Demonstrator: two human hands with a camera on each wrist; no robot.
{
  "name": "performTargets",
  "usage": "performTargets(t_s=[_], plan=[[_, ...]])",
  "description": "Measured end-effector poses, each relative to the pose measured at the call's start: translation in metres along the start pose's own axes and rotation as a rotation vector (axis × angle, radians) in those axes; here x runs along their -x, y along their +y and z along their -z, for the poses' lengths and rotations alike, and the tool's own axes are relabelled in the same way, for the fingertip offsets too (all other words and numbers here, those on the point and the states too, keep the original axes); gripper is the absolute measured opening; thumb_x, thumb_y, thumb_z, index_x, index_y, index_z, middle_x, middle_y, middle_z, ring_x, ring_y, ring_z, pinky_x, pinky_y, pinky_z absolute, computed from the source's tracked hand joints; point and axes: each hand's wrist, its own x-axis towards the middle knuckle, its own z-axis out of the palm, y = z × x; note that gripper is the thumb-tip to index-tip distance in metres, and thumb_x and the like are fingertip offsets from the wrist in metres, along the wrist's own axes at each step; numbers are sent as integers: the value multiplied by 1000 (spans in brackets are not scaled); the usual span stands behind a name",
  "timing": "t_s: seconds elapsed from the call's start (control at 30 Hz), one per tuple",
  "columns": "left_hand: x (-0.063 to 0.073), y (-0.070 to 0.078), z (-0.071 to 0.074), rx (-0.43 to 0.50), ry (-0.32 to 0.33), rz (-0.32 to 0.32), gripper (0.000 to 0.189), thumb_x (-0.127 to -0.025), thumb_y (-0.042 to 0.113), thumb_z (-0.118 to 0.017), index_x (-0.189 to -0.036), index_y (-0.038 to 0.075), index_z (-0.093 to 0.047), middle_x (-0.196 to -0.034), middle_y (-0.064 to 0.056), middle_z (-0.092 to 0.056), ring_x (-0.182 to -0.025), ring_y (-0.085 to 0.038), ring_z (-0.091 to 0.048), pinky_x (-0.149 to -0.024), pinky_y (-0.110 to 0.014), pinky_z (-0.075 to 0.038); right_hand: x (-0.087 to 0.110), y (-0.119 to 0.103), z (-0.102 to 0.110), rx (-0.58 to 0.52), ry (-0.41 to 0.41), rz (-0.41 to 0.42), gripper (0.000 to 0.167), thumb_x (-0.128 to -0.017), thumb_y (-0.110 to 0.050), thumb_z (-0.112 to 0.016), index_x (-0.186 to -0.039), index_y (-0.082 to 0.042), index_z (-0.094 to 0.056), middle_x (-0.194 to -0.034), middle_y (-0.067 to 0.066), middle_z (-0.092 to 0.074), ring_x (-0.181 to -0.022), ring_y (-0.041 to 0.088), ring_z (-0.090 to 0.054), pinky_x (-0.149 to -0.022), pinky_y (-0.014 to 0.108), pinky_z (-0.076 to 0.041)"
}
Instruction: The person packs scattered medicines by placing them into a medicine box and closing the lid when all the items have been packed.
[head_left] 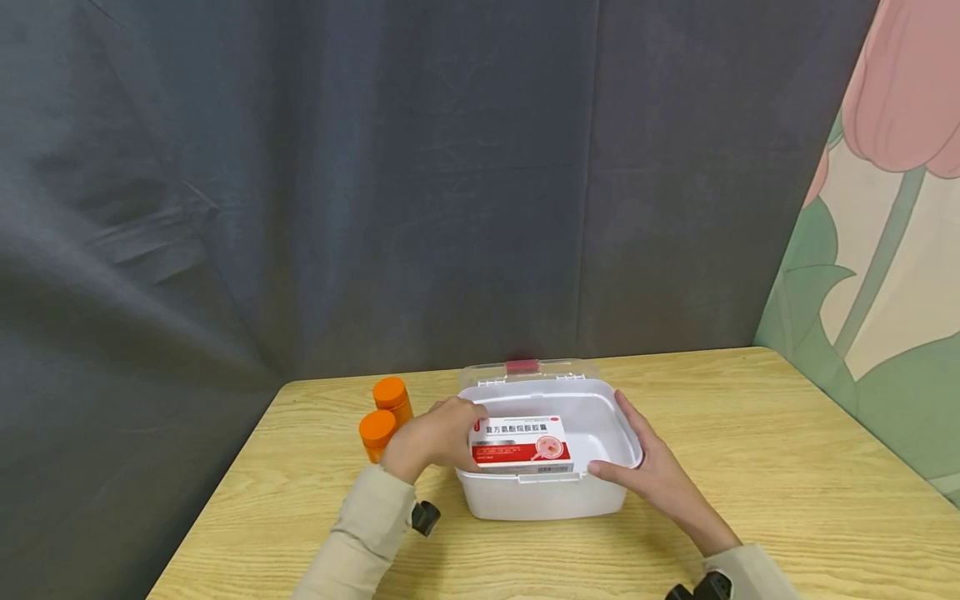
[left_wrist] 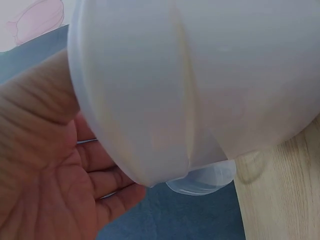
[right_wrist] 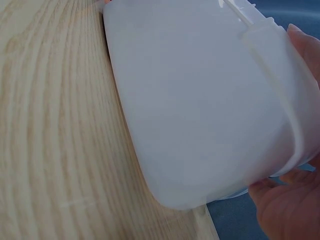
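Observation:
A white plastic storage box (head_left: pixel 540 500) stands on the table, its clear lid (head_left: pixel 555 370) folded back behind it. Within its left part, a red-and-white medicine box (head_left: pixel 521 454) lies tilted, printed side up. My left hand (head_left: pixel 446 433) grips that carton by its left end, thumb at the near edge and fingers at the far one. In the left wrist view, the storage box's wall hides the carton. My right hand (head_left: pixel 648 471) holds the storage box at its right end, thumb over the front rim and fingers along the outer side; the right wrist view shows fingers (right_wrist: pixel 292 200) against it.
Two orange-capped bottles, a rear one (head_left: pixel 392 396) and a nearer one (head_left: pixel 377 431), stand just left of the storage box, beside my left wrist. Behind the wooden table (head_left: pixel 750 433) hangs a dark curtain (head_left: pixel 480 183). A flower-painted wall (head_left: pixel 892 275) borders the right side.

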Motion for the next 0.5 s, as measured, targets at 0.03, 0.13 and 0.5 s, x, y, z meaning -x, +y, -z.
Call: performTargets(t_s=[0.03,0.13,0.5], plan=[[0,0,0,7,-1,3,40,-70,24,-86,-98,7,-63,-86,2,-58,-80,-16,-53,-75,-29,-48,0,0,0,-3,0,1,102,-78,-15,-82,-156,-9,-16,-152,27,-24,-119,41,-46,-87,31,-49],[2,-1,0,34,6,-2,42,-69,24,-87,-99,6,-63,-90,-1,-59,-84,-19,-53,-78,-31,-49,0,0,0,-4,0,2,102,-78,-15,-82,-156,-9,-16,-152,27,-24,-118,41,-47,-85,29,-48],[8,-6,6,132,55,-32,65,-70,31,-88,-120,-2,-62,-119,-12,-63,-108,-28,-56,-96,-40,-47,-1,3,-1,-8,1,23,101,-78,-13,-81,-155,-7,-16,-152,29,-23,-117,41,-47,-84,26,-48]])
